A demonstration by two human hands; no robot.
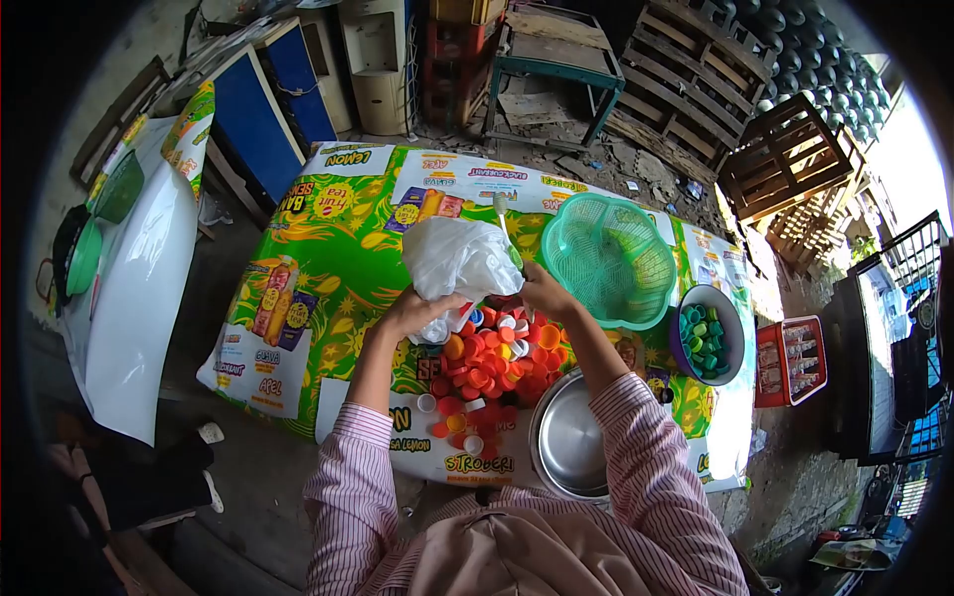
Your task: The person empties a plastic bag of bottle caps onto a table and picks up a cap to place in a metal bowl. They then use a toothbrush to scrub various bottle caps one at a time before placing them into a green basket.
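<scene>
A white plastic bag [455, 260] is held above the table by my left hand [422, 311], whose fingers are closed on its lower left side. My right hand [542, 295] is closed at the bag's right edge, beside a pale handle-like object [504, 217] that points up and away. Below both hands lies a heap of bottle caps [487, 358], mostly red and orange with a few white, yellow and blue ones. The bag's lower edge hangs at the back of the heap. To the right of the heap sits a round metal bowl [571, 437], partly behind my right forearm.
A green plastic basket [608, 260] stands behind right, and a purple bowl [730, 308] of green caps stands farther right. The table [328, 228] has a printed cover. A red crate [791, 362] is beyond its right edge. A person's feet [212, 433] show at lower left.
</scene>
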